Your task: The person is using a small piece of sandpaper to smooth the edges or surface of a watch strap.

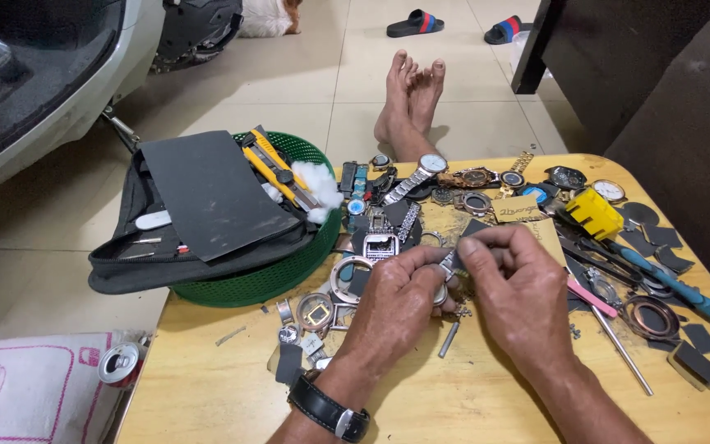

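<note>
I see my left hand curled around a small silver watch part, pinched between thumb and fingers so that only a sliver of metal shows at the fingertips. My right hand meets it from the other side, thumb and forefinger closed on a small piece of dark sandpaper that sticks up just above the part and touches it. Both hands hover over the middle of the yellow table, the part held between them and clear of the tabletop. A short metal pin lies on the table just below the hands. Beyond the hands, toward the far edge of the table, sits a square-faced watch case, and to the left of that a green basket carrying a black pouch and a yellow utility knife. Blue-handled pliers lie near the table's right edge.
</note>
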